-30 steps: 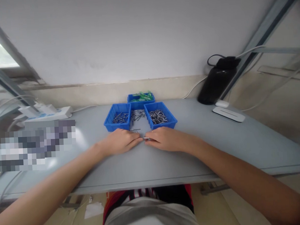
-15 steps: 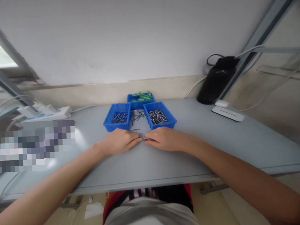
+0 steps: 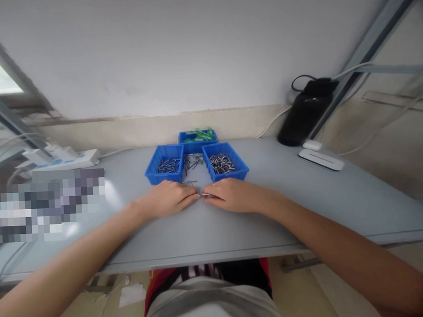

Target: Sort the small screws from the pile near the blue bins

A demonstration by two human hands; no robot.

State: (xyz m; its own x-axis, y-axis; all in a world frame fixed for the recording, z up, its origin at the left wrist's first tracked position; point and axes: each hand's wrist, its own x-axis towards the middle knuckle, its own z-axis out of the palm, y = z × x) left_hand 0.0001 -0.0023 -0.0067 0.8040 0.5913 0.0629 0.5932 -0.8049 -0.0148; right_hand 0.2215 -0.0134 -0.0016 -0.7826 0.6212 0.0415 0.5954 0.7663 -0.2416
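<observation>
My left hand [image 3: 169,198] and my right hand [image 3: 232,195] rest on the grey table [image 3: 304,206], fingertips meeting over a small metal screw [image 3: 205,195] pinched between them. Just beyond the hands stand two blue bins: the left bin [image 3: 164,164] and the right bin [image 3: 225,163], both holding dark metal screws. Loose screws [image 3: 194,161] lie on the table between the bins. Behind them a third blue bin [image 3: 197,137] holds green plastic pieces.
A black bottle [image 3: 302,113] with a cable stands at the back right, with a flat white device [image 3: 321,160] in front of it. A white power strip [image 3: 69,160] and cables lie at the left. A blurred-out patch covers the table's left side.
</observation>
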